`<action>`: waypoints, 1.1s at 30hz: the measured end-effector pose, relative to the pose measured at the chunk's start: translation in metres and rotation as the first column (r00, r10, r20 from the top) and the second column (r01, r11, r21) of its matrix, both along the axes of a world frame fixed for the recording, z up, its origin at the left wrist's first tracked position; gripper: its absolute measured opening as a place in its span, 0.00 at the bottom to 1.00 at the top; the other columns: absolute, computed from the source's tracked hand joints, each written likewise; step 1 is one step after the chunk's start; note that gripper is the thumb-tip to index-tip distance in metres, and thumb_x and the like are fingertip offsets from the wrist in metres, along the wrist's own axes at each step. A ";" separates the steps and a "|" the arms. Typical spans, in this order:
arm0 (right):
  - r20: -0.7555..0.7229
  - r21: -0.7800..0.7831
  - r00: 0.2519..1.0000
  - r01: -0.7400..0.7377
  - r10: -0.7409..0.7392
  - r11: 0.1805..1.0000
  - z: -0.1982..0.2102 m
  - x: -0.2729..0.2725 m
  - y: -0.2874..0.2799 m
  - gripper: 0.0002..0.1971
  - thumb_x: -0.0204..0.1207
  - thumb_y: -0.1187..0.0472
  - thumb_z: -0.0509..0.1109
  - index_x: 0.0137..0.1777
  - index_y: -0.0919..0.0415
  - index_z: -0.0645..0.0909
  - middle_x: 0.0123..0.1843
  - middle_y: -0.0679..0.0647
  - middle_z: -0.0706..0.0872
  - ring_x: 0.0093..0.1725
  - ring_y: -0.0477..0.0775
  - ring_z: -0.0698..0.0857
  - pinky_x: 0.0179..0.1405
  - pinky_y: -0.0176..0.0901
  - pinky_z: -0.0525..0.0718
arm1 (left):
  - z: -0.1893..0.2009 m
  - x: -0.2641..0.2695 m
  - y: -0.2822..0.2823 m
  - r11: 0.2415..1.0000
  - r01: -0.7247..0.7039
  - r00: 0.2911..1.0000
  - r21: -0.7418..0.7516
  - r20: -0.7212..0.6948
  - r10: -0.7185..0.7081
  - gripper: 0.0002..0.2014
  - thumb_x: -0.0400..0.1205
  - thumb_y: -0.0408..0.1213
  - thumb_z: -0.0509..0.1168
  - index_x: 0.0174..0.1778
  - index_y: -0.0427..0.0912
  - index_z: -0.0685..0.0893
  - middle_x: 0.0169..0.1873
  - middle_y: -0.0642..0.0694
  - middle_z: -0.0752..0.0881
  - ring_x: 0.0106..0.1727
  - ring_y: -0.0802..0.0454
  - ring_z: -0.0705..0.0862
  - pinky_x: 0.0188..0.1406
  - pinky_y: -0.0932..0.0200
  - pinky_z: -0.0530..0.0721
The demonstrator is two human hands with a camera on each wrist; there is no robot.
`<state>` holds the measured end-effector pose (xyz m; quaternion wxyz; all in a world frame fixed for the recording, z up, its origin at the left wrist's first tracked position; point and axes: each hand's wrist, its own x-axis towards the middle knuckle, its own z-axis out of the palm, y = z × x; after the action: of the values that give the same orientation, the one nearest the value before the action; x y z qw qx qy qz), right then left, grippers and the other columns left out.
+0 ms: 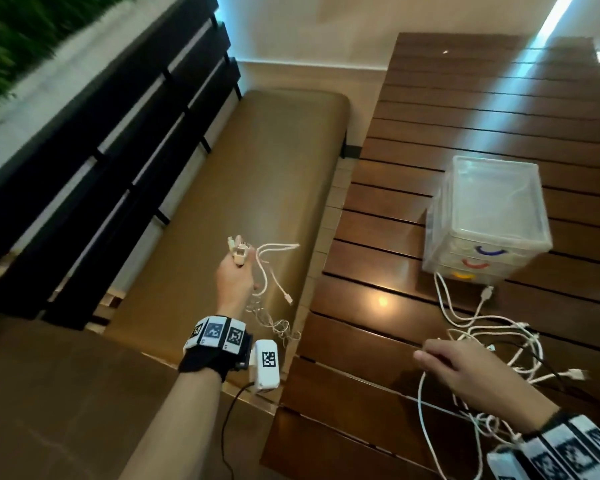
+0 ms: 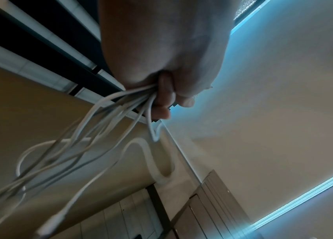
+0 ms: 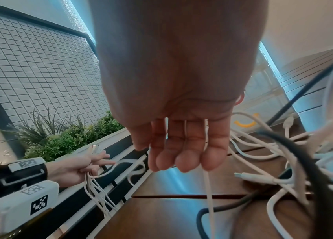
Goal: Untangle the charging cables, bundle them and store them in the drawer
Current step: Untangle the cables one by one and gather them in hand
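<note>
Gripping a bunch of cables [image 1: 267, 271] off the table's left edge, the left hand [image 1: 234, 282] waits; the right hand [image 1: 465, 367], fingers straight, rests on the tangle [image 1: 499, 341], drawers [image 1: 489, 220] beyond.

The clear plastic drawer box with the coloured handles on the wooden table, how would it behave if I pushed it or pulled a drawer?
The clear plastic drawer box looks thin-walled and nearly empty, so probably light. On the glossy slatted wooden table it would likely slide rather than tip. Pulling a drawer may drag the whole box along.
</note>
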<state>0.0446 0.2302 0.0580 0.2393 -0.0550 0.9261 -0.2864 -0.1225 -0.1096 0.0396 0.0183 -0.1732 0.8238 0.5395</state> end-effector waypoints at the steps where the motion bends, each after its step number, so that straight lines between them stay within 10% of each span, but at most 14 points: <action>1: -0.001 0.002 1.000 -0.003 0.003 1.000 0.000 0.000 0.000 0.17 0.85 0.45 0.61 0.33 0.42 0.73 0.36 0.22 0.80 0.36 0.36 0.82 0.32 0.33 0.72 | 0.001 -0.001 -0.001 1.000 0.010 1.000 0.003 0.004 -0.010 0.14 0.88 0.48 0.62 0.63 0.45 0.83 0.31 0.45 0.79 0.35 0.45 0.80 0.30 0.61 0.83; 6: -0.004 -0.024 1.000 0.008 -0.008 1.000 0.000 0.003 0.002 0.17 0.86 0.45 0.61 0.33 0.42 0.74 0.34 0.31 0.83 0.35 0.39 0.83 0.32 0.33 0.72 | 0.014 -0.001 0.001 0.993 0.026 0.994 0.119 -0.107 -0.013 0.13 0.84 0.54 0.62 0.58 0.53 0.86 0.57 0.52 0.89 0.31 0.48 0.77 0.19 0.69 0.78; 12: -0.006 -0.009 0.999 0.039 -0.039 0.999 0.004 0.010 0.003 0.16 0.86 0.44 0.60 0.35 0.42 0.75 0.31 0.43 0.82 0.38 0.38 0.83 0.34 0.33 0.75 | 0.029 0.003 0.010 0.923 0.044 0.995 0.381 -0.103 -0.005 0.22 0.83 0.57 0.59 0.38 0.40 0.81 0.23 0.52 0.81 0.22 0.54 0.76 0.24 0.60 0.75; 19: -0.049 -0.080 0.988 0.142 -0.146 0.987 0.006 0.023 0.018 0.18 0.84 0.40 0.59 0.41 0.48 0.82 0.38 0.44 0.88 0.40 0.41 0.85 0.44 0.47 0.84 | 0.045 0.031 0.056 0.913 0.342 0.939 0.222 -0.037 -0.343 0.29 0.85 0.60 0.54 0.29 0.40 0.79 0.19 0.50 0.77 0.20 0.57 0.73 0.23 0.62 0.71; 24: -0.123 -0.141 0.951 0.268 -0.285 0.953 0.026 0.031 0.034 0.17 0.87 0.47 0.61 0.34 0.37 0.78 0.30 0.39 0.84 0.34 0.42 0.84 0.36 0.39 0.79 | 0.047 0.065 0.111 0.831 0.549 0.835 0.091 -0.038 -0.548 0.32 0.80 0.64 0.54 0.23 0.40 0.78 0.19 0.49 0.75 0.21 0.58 0.72 0.24 0.65 0.69; 33: -0.115 -0.050 0.873 0.472 -0.474 0.880 0.029 0.042 0.035 0.07 0.84 0.49 0.68 0.48 0.48 0.85 0.33 0.45 0.87 0.30 0.40 0.85 0.31 0.34 0.81 | 0.023 0.117 0.179 0.683 0.727 0.686 -0.068 0.098 -0.721 0.29 0.76 0.67 0.54 0.21 0.47 0.71 0.20 0.54 0.74 0.25 0.55 0.70 0.28 0.52 0.65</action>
<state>0.0868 0.2652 0.0866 0.1034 0.1529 0.9215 -0.3416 -0.0054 0.0693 0.0630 0.2470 0.1486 0.8504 0.4402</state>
